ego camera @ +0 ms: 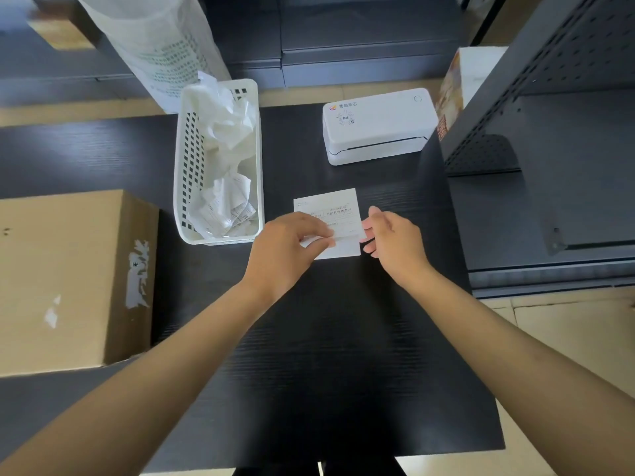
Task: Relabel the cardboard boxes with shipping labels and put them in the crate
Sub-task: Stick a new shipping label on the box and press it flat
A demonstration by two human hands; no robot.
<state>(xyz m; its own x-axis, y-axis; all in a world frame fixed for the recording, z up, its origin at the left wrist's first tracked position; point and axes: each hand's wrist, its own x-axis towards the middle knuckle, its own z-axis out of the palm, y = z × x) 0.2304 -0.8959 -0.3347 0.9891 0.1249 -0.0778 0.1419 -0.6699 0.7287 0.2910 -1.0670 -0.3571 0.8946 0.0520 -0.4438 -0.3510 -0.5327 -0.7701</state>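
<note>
A: Head view. Hands?
B: Left hand (288, 242) pinches the shipping label's (330, 214) near left corner; right hand (388, 235) pinches its right edge, mid-bench (343, 338).
A: Boxes?
B: Cardboard box (65, 280) at left edge. White basket (220, 159) of crumpled paper, label printer (378, 125) toward far edge.

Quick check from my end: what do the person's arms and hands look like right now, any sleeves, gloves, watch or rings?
Both forearms are bare for as far as the head view shows them, with no sleeve cuffs in sight. The left hand and the right hand wear no gloves. No watch, bracelet or wristband shows at either wrist, and no ring shows on the visible fingers. No markings or cables appear.
</note>
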